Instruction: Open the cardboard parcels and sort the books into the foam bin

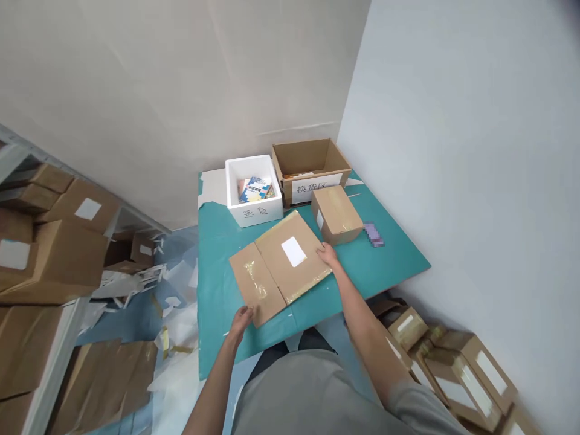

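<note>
A flattened cardboard box (pixel 276 254) with a white label (pixel 294 251) and strips of shiny tape lies at a slant over the green table. My right hand (pixel 327 255) grips its right edge, thumb on the upper face. At its lower left corner, my left hand (pixel 243 318) has curled fingers closed on the edge; the fingertips are partly hidden. Just beyond my right hand stands a closed cardboard box (pixel 339 214). A pixelated purple object (pixel 374 234) lies to the right of that box.
At the table's (pixel 212 290) back stand a white foam box (pixel 256 215) holding books (pixel 255 190) and an open carton (pixel 312 148) with a handwritten sign. Shelves of cartons (pixel 58 260) rise on the left. More cartons (pixel 466 374) are piled at lower right. Scraps (pixel 176 302) litter the floor.
</note>
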### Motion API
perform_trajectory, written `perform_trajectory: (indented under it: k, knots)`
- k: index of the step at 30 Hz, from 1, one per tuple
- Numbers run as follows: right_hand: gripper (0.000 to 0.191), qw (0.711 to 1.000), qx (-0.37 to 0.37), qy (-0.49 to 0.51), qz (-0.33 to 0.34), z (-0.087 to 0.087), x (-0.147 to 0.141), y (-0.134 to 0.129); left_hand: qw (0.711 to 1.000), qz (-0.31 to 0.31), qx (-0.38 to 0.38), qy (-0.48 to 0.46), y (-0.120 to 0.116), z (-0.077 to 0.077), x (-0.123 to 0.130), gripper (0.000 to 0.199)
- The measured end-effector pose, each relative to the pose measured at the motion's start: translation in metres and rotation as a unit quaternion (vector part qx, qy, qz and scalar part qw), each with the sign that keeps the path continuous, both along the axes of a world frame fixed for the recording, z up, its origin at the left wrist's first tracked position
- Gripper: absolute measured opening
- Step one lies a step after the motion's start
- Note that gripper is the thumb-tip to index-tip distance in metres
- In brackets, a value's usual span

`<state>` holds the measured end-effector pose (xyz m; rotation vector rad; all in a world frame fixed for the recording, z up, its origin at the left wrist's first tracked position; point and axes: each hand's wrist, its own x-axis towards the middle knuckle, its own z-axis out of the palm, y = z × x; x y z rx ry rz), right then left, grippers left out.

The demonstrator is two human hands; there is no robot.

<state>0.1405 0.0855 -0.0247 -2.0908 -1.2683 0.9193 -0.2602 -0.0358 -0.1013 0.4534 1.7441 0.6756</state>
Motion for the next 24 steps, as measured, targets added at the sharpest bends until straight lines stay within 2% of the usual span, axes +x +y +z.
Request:
perform_trajectory:
  k: [3,5,8,10,12,14,17,20,22,24]
  knots:
    - [0.020,0.998,0.059,0.028,-0.001,0.020,-0.026,-0.044,1.000,-0.016,-0.022,-0.009,0.002,-0.001,-0.030,0.015]
    - [0.022,0.990,0.116,0.075,-0.015,0.030,-0.039,-0.098,0.999,-0.043,-0.024,-0.020,0.005,0.000,-0.045,0.015]
    - [0.029,0.964,0.194,0.159,-0.083,0.037,-0.057,-0.218,0.992,-0.119,-0.015,-0.035,0.011,0.005,-0.053,0.015]
    - [0.034,0.947,0.192,0.176,-0.187,0.034,-0.075,-0.310,0.980,-0.195,-0.007,-0.041,0.013,0.010,-0.045,0.016]
    - [0.040,0.913,0.181,0.189,-0.313,0.028,-0.103,-0.402,0.956,-0.289,-0.001,-0.046,0.009,0.014,-0.025,0.015]
    - [0.044,0.863,0.169,0.187,-0.438,0.021,-0.135,-0.486,0.919,-0.391,0.001,-0.050,-0.004,0.018,0.008,0.012]
    - [0.037,0.782,0.090,0.137,-0.601,0.010,-0.182,-0.602,0.843,-0.535,-0.016,-0.057,-0.050,0.023,0.073,0.006]
    - [0.023,0.674,0.009,0.113,-0.730,-0.007,-0.230,-0.705,0.766,-0.640,-0.043,-0.050,-0.120,0.026,0.132,0.007]
    - [0.018,0.604,-0.002,0.125,-0.787,-0.023,-0.265,-0.763,0.725,-0.685,-0.051,-0.035,-0.173,0.028,0.159,0.016]
    - [0.017,0.541,0.003,0.142,-0.829,-0.041,-0.303,-0.812,0.695,-0.717,-0.054,-0.014,-0.226,0.031,0.174,0.022]
